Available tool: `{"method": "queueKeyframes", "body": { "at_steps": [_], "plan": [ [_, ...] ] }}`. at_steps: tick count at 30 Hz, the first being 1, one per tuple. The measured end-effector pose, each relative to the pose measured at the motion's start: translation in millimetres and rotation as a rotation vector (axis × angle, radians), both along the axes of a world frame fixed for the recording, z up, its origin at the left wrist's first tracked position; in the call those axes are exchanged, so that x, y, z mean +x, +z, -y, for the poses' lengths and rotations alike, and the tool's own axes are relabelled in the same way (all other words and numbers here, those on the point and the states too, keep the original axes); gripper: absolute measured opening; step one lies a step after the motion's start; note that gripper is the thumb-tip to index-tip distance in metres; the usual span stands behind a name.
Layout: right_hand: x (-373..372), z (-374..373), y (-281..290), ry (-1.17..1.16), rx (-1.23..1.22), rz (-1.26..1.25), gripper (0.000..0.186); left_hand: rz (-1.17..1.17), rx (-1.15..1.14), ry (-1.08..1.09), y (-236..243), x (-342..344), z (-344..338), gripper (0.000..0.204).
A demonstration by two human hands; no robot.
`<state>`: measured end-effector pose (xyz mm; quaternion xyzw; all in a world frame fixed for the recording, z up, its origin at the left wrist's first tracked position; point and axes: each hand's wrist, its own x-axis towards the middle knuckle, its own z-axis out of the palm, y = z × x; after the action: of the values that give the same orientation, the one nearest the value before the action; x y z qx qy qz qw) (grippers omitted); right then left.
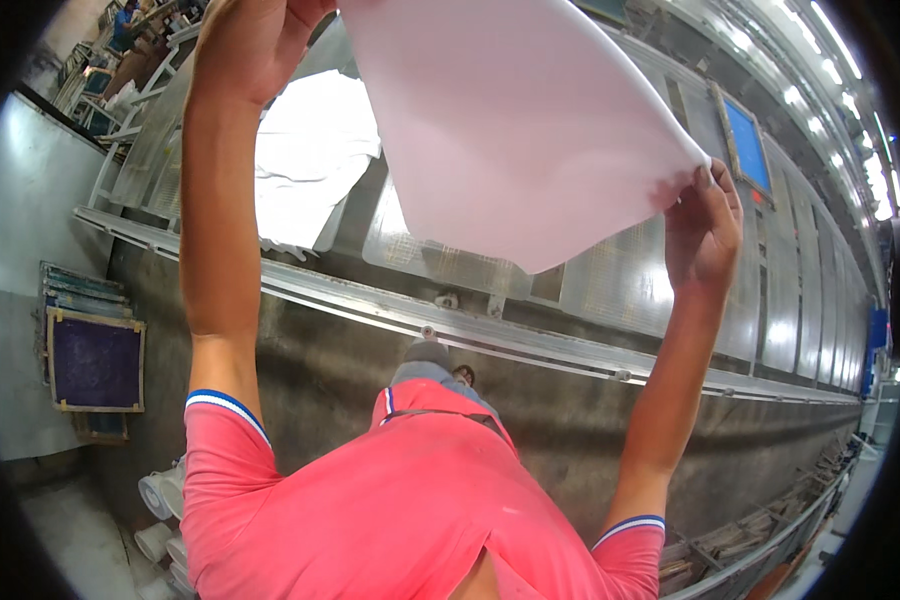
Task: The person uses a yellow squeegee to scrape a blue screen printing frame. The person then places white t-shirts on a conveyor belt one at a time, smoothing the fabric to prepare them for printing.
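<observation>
Right hand [705,238]: my fingers pinch the pale cloth [530,130] at its right corner.
Left hand [258,45]: fingers mostly cropped; I can't tell their grip.
Cloth: raised above the surface [615,285].

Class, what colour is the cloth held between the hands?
Pale pinkish white: the cloth shows best in the head view.

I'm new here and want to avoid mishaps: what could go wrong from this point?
The right hand pinches only the edge of the pale cloth, so that side might slip free. The cloth also hides part of the metal table from this view, so something there could go unnoticed. Lowered carelessly, its loose bottom edge might crease or fold under.
</observation>
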<state>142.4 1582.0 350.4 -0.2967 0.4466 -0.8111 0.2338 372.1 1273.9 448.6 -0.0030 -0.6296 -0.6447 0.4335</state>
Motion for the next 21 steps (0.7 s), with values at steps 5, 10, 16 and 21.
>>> {"method": "queueKeyframes", "body": {
  "at_steps": [5, 10, 16, 21],
  "plan": [
    [47.0, -54.7, 21.9, 0.009, -0.044, -0.025, 0.022, -0.082, -0.142, -0.03, 5.3, 55.8, -8.8, 0.024],
    [89.1, -103.3, 25.7, 0.164, -0.13, -0.113, 0.024, -0.235, -0.029, 0.027, -2.9, 91.1, -70.6, 0.021],
    [89.6, -117.6, 3.5, 0.239, -0.128, 0.005, 0.015, -0.078, 0.065, -0.152, -37.1, 74.4, -72.8, 0.013],
    [77.9, -85.2, -49.1, -0.051, 0.101, 0.258, 0.019, 0.29, 0.247, -0.149, -109.5, 21.0, -45.4, 0.017]
  ]
}}
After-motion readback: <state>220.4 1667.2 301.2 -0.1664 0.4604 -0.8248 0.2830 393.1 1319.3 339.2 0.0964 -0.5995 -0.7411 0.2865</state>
